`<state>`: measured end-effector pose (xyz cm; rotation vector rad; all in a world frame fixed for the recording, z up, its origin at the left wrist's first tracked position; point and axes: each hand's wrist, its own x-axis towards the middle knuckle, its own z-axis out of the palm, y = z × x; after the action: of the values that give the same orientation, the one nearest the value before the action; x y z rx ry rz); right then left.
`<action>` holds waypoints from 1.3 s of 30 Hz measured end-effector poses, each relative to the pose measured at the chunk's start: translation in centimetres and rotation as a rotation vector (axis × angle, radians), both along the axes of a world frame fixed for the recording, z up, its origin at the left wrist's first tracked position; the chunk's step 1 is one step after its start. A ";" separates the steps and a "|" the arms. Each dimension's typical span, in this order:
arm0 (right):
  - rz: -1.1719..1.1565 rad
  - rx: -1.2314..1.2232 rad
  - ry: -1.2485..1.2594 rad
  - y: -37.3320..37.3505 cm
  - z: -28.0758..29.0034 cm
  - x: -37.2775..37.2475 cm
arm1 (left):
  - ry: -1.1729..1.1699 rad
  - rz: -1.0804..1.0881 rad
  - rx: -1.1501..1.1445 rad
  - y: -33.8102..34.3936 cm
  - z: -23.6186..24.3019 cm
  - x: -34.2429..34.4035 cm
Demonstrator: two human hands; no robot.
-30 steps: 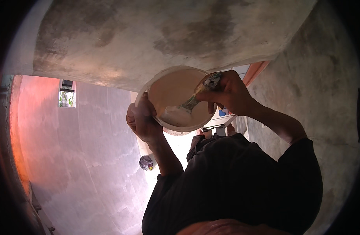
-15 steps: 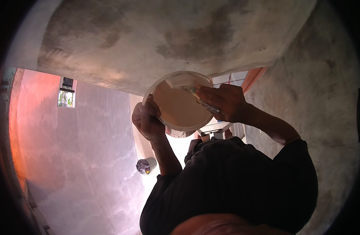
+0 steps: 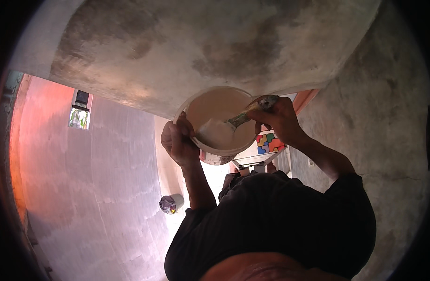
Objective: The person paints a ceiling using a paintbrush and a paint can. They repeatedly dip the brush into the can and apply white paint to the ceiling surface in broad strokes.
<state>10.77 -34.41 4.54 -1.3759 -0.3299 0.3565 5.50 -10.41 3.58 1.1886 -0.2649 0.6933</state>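
Note:
My left hand [image 3: 180,140] grips the rim of a white plastic bucket [image 3: 216,157] that holds pale, creamy paint [image 3: 215,105]. My right hand [image 3: 278,119] is closed round the worn, paint-stained handle of a wide brush [image 3: 238,118], whose bristles slant down and left into the bucket, coated in the pale paint. The bucket is held up in front of my dark shirt, below a mottled grey plastered surface that fills the top of the view.
A metal ladder [image 3: 245,165] is under me, my bare feet near it, with a multicoloured patterned panel [image 3: 271,144] beyond. A pail with purple contents [image 3: 172,204] stands lower left. A pale painted wall [image 3: 121,178] with a small window [image 3: 79,110] lies left; a grey wall [image 3: 388,131] rises right.
The brush swung up to the bucket's far side half a second ago and is now back down in the middle with its handle raised. Bucket and hands sit slightly lower than a second ago.

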 end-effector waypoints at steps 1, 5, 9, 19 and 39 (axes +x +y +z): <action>-0.032 0.008 -0.054 0.0 -0.1 -0.2 | 0.000 -0.013 -0.011 0.0 0.0 -0.1; -0.178 -0.093 -0.561 0.4 -0.8 -0.1 | 0.010 -0.033 -0.025 -0.3 -0.1 0.0; -0.209 -0.450 -1.139 -0.4 -0.7 0.6 | 0.067 -0.021 -0.011 -0.2 -0.3 -0.3; -0.192 -0.036 -0.421 -4.5 3.2 -1.8 | 0.104 0.166 -0.032 -0.2 -1.0 -0.2; -1.891 -0.131 -1.369 -27.5 49.9 14.1 | 0.277 0.681 -0.353 9.1 -8.1 0.3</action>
<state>24.84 -61.92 54.46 -1.2857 0.0416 -2.1838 5.79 -1.31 -4.54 1.0087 0.5042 1.0959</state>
